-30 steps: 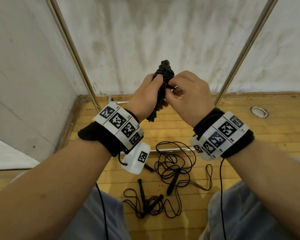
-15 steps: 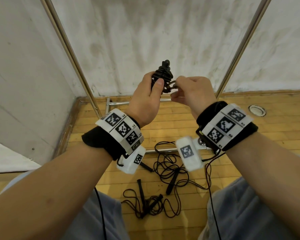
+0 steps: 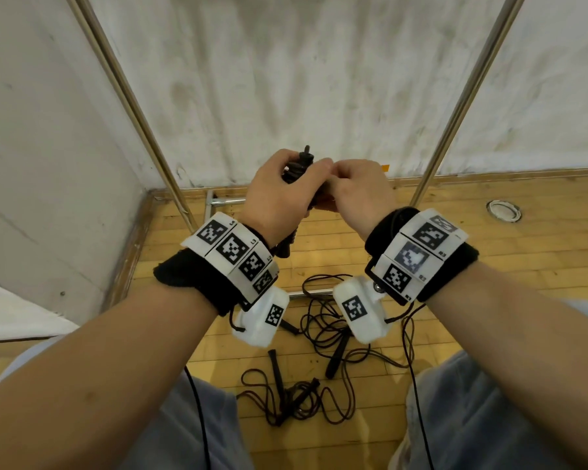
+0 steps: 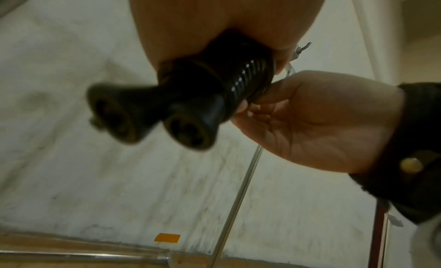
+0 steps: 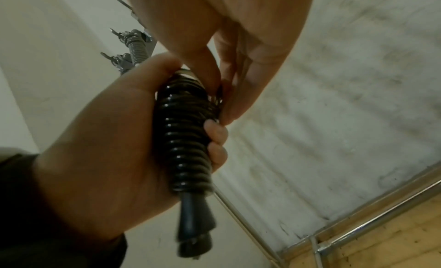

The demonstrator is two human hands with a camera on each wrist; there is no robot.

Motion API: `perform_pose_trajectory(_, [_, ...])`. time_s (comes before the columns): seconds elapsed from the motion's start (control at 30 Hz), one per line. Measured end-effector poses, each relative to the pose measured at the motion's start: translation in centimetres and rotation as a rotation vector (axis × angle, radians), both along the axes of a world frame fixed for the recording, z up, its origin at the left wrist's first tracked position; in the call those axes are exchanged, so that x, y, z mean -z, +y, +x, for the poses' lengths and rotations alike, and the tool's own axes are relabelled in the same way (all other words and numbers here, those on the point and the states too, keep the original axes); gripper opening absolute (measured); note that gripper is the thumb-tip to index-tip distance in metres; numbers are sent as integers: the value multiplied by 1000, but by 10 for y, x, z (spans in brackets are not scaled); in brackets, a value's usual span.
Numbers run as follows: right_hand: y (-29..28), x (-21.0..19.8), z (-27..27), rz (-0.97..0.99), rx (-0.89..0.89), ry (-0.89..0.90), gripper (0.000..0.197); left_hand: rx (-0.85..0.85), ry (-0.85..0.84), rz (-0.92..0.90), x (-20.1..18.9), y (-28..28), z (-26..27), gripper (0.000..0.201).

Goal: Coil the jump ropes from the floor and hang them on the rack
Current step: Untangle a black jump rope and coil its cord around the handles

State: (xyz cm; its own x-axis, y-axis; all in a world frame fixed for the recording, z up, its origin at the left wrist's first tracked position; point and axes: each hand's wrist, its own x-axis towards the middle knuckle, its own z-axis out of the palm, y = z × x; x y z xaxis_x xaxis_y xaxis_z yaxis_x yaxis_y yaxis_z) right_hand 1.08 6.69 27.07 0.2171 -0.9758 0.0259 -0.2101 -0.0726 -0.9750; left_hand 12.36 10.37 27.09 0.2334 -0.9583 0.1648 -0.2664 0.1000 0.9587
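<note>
A black jump rope (image 3: pixel 297 167) is wound in tight turns round its two handles, held up in front of the wall. My left hand (image 3: pixel 279 195) grips this bundle round its middle, and the handle ends stick out below the fist (image 5: pixel 190 232). My right hand (image 3: pixel 357 191) meets it from the right and pinches the cord at the upper turns of the coil (image 5: pixel 188 140). The left wrist view shows both handle butts (image 4: pixel 188 132) pointing at the camera. Two more jump ropes (image 3: pixel 323 320) (image 3: pixel 286 398) lie loose and tangled on the wood floor below.
The rack's slanted metal poles (image 3: pixel 129 96) (image 3: pixel 465 96) rise on both sides of my hands, with a base bar (image 3: pixel 224 200) by the wall. Grey spring clips (image 5: pixel 133 45) hang overhead. A round floor fitting (image 3: pixel 503 211) lies at the right. My knees frame the loose ropes.
Both hands have come lower and closer together over the coil. My right wrist has turned, so its camera box now shows underneath. The ropes on the floor have not moved.
</note>
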Motion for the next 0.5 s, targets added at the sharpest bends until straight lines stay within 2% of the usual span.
perform_pose_trajectory(0.2, [-8, -3, -5, -68, 94, 77, 22, 10, 57, 11, -4, -2, 1, 33])
perform_pose_trajectory(0.37, [-26, -5, -20, -55, 136, 24, 22, 79, 102, 45, -3, -1, 4, 36])
perform_pose_trajectory(0.5, [-24, 3, -17, -24, 37, 46, 21, 91, 170, 147, -3, -2, 14, 39])
